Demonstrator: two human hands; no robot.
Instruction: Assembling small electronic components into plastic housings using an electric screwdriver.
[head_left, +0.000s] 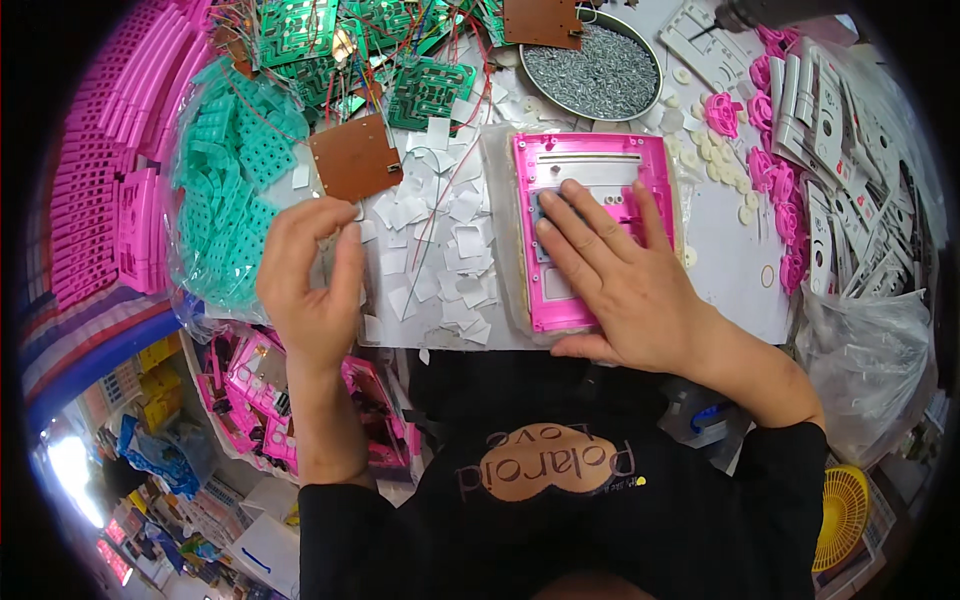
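Observation:
A pink plastic case half lies on a padded sheet at the table's front edge. My right hand presses on it, palm down, with the fingers spread. Beneath those fingers, a grey-blue panel shows in part. Left of the case, my left hand is raised with its fingers curled, thumb and index tips close together. Any small thing between them is too hard to make out. Those tips are beside a scatter of small white squares. Just above this hand lies a brown board.
Green circuit boards with wires lie at the back, near a round tray of screws. Teal keypads and pink case parts fill the left. Pink pieces and white printed panels are at right. A box of pink assemblies stands below.

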